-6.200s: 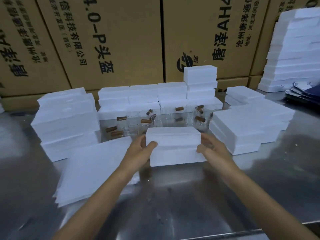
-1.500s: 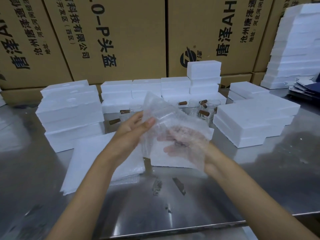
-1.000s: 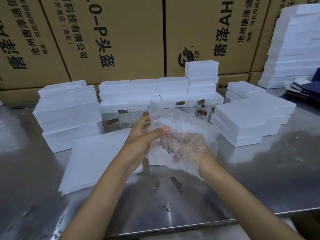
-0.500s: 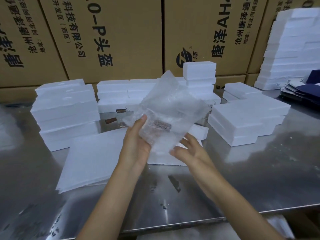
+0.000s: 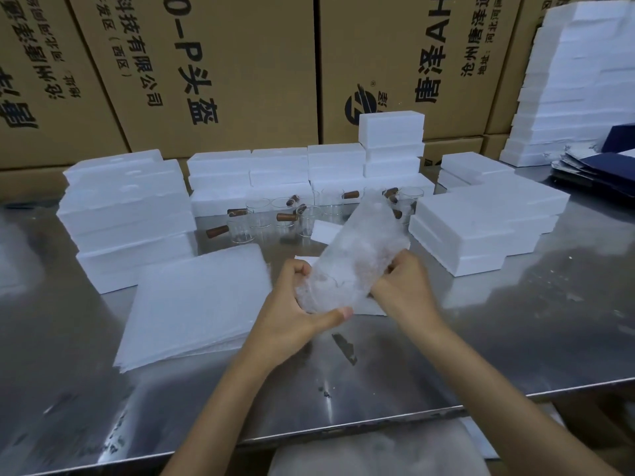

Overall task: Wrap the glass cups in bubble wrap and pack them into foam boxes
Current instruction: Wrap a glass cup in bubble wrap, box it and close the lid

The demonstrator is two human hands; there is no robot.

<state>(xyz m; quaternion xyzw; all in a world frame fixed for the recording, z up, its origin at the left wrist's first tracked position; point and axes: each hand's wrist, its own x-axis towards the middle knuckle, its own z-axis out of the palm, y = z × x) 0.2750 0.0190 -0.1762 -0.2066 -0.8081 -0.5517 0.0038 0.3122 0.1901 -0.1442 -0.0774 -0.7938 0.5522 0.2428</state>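
The bubble-wrap bundle (image 5: 354, 262) could spring open here, I judge, because its far end sticks up loose toward one o'clock with nothing pinning it. If the glass cup inside, which I cannot make out clearly through the film, slides toward that open end, it could drop onto the steel table (image 5: 481, 338) or knock the bare glass cups (image 5: 275, 218) standing at twelve o'clock. Squeezing harder risks little with the padding; a slack grip is the greater risk.

My left hand (image 5: 295, 310) is curled round the near end of the bundle, thumb lying across the bottom edge, fingers tucked behind. My right hand (image 5: 405, 286) grips the bundle's right side at three o'clock, knuckles up, fingers closed on the film. The bundle is held clear above the open foam box (image 5: 330, 231), tilted up and away. A stack of bubble-wrap sheets (image 5: 199, 300) lies at nine o'clock.
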